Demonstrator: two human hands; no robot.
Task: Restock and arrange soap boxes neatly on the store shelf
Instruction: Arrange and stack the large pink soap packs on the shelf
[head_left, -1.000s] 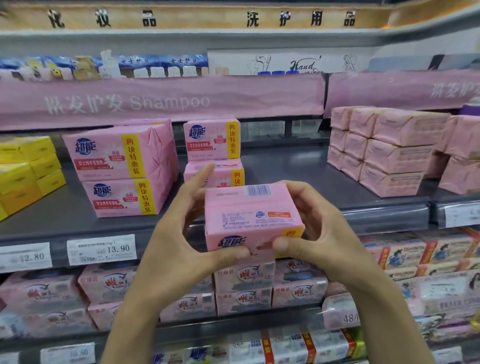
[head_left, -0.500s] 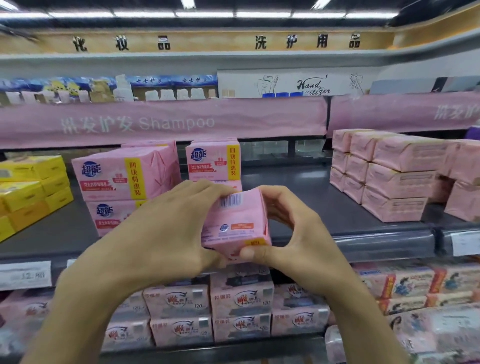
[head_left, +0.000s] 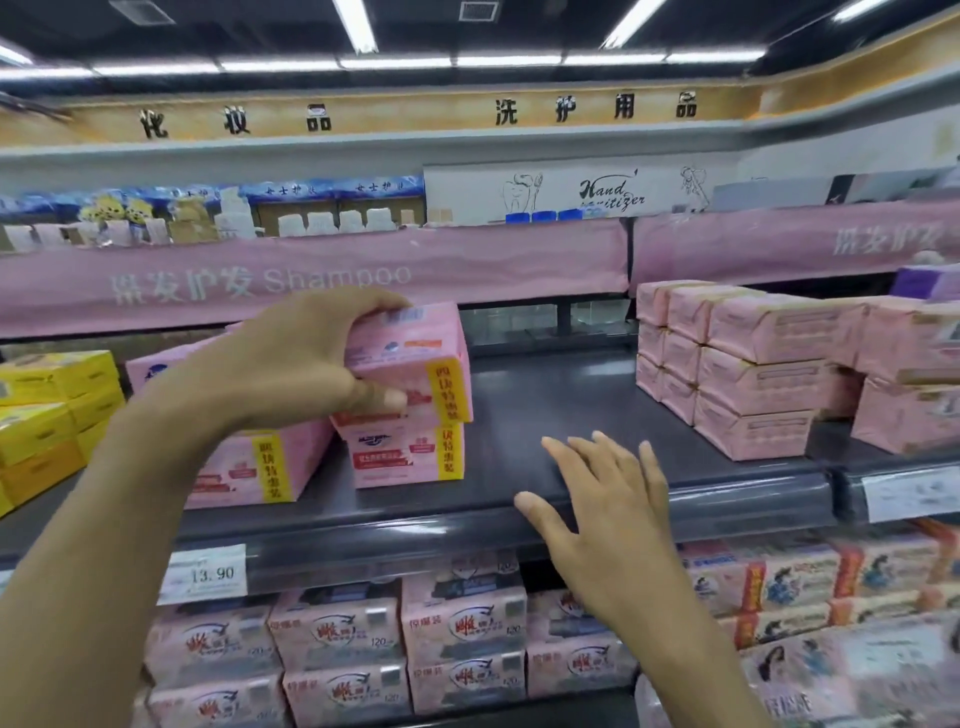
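Soap box (head_left: 415, 358): pink, barcode on top, yellow strip of characters down the right of its front. Sits slightly tilted on a second soap box (head_left: 402, 457) of the same print, bottom edge against that one's top; cannot tell whether set down fully. Clamped in the left hand (head_left: 291, 364), fingers curled over the top at the left end, thumb pressed on the front face.

Just left of the held soap box, partly hidden by the wrist: a taller pink stack (head_left: 244, 467) with the same yellow strip. Further left of it: yellow boxes (head_left: 47, 395), piled in layers. Under it and under all of these: the dark shelf (head_left: 561, 400), bare just to the right of the soap box.

Below and to the right of the soap box: right hand (head_left: 608, 509), apart from the left, palm down, fingers straight and spread, holding nothing, over the shelf's front rail. Cannot tell whether touching the rail.

Well to the right of the soap box, on the same shelf: pale pink wrapped packs (head_left: 753, 374), stacked three high. Above the soap box: pink banner (head_left: 519, 260) reading "Shampoo". Below and to the left of it, on the front rail: price label (head_left: 205, 574) reading 13.90. Straight below, on the next level down: pink soap packs (head_left: 462, 623), stacked in rows.
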